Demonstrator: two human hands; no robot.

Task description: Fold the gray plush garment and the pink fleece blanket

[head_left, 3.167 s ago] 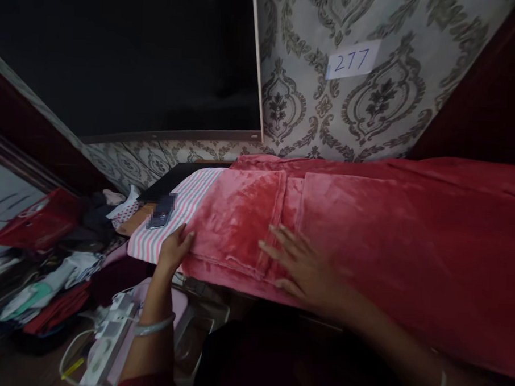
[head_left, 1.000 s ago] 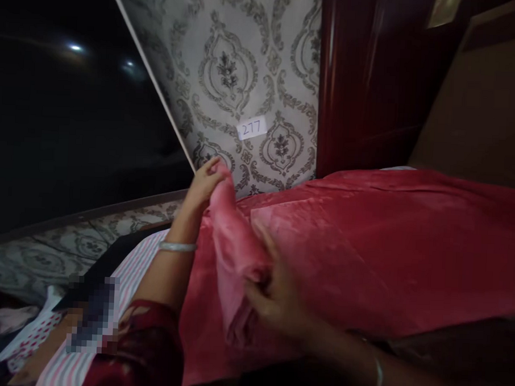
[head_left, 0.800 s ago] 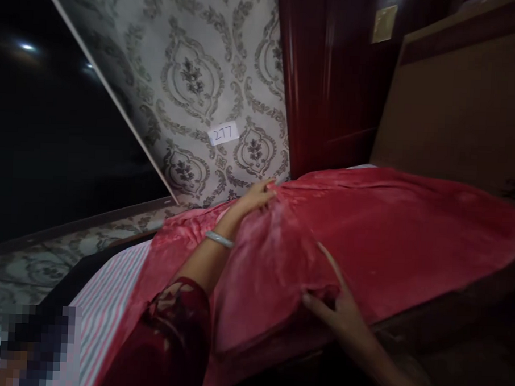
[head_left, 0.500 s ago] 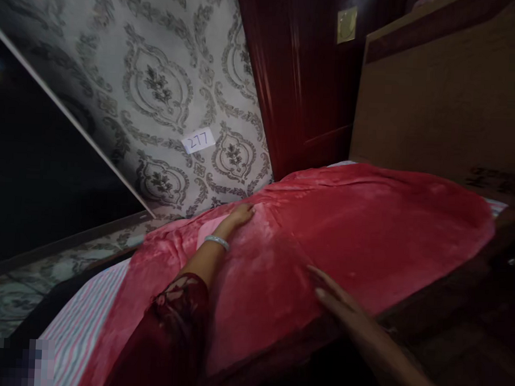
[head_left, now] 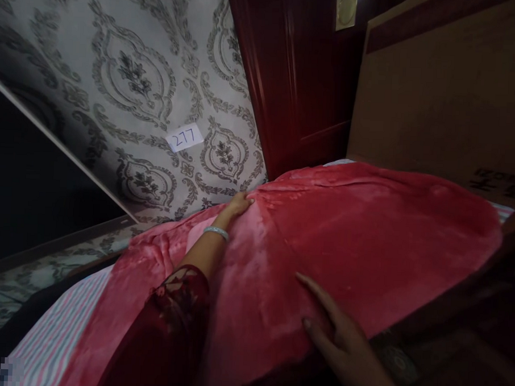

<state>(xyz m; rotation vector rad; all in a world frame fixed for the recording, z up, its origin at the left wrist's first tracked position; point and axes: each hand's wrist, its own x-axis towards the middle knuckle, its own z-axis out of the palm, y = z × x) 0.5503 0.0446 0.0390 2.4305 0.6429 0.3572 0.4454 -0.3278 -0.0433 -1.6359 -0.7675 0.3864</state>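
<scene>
Both hands (head_left: 239,205) (head_left: 334,327), fingers flat & open on red blanket (head_left: 366,237); wall label (head_left: 185,137) reads "277".

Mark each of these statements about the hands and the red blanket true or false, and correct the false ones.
1. The left hand lies flat on the red blanket. True.
2. The right hand holds a phone. False: it rests open on the blanket's near edge.
3. A paper tag on the wallpaper reads 277. True.
4. The blanket is blue. False: it is red.
5. The left wrist wears a bangle. True.
</scene>
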